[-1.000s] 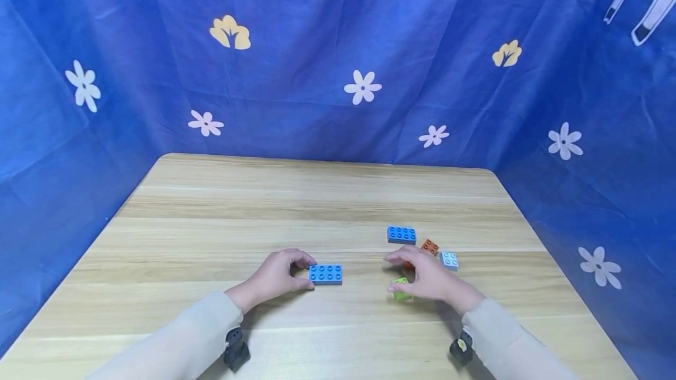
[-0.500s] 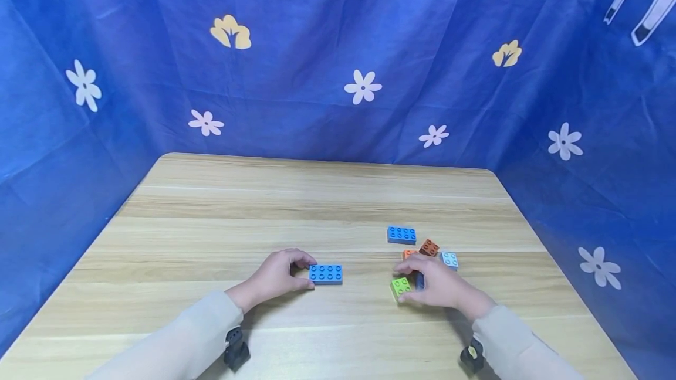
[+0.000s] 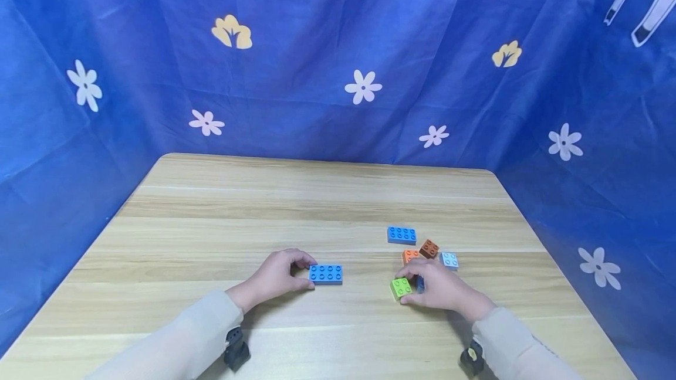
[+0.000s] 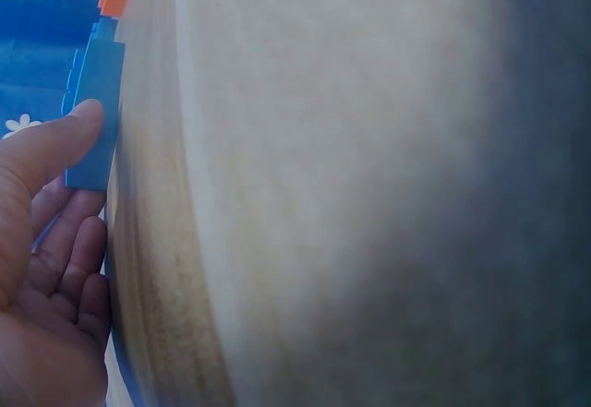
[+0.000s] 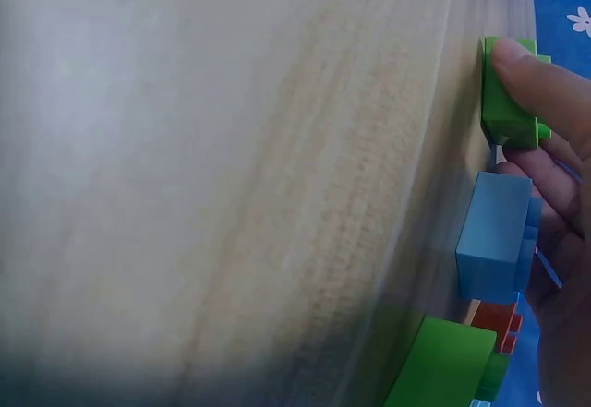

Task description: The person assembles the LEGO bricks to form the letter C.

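My left hand [image 3: 277, 274] grips the left end of a long blue toy building brick [image 3: 325, 274] on the table; in the left wrist view the thumb presses along that brick's side [image 4: 97, 79]. To the right, my right hand [image 3: 438, 287] pinches a small lime green brick [image 3: 401, 288] between thumb and fingers, studs up. Under the right palm a smaller blue brick [image 3: 420, 284] is partly hidden. The right wrist view shows this blue brick [image 5: 489, 232] behind the pinched one, plus another green brick [image 5: 443, 365] that the hand hides from the head view.
Beyond the right hand lie a second long blue brick [image 3: 401, 235], an orange brick [image 3: 409, 255], a brown brick [image 3: 429, 248] and a pale blue brick [image 3: 449, 260]. A blue patterned curtain [image 3: 296, 87] surrounds the wooden table [image 3: 296, 198].
My right hand has drawn back to the right and its spread fingers have come together on the lime green brick, uncovering the orange brick. My left hand has stayed on the long blue brick.
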`<state>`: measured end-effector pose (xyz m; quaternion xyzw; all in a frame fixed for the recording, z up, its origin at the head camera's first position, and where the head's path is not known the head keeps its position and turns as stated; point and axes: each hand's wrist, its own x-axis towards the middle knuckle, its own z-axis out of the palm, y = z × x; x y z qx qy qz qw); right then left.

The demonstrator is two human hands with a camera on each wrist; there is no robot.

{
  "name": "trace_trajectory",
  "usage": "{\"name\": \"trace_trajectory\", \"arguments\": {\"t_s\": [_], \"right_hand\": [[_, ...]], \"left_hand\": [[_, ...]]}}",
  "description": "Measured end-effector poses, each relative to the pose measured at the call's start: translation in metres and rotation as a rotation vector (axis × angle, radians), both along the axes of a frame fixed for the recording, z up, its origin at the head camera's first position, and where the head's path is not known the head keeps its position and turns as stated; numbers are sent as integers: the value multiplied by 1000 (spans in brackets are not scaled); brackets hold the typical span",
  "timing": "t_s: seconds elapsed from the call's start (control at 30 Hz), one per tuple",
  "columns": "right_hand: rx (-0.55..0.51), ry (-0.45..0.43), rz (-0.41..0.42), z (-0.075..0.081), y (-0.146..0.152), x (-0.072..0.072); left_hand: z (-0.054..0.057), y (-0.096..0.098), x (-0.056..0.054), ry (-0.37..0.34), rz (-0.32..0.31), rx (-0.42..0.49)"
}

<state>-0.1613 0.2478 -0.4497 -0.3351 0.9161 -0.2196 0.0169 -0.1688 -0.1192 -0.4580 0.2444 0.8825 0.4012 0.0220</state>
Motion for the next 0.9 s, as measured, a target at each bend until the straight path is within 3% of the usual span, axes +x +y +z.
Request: {"name": "trace_trajectory", "arguments": {"t_s": [0.43,0.9], "right_hand": [[-45,11,-15,4,-12,-5],[-110,-7,30,11,-55,-13]], "left_hand": [[2,0,2,-5,8,-5],[3,1,2,-7,10,-5]]}}
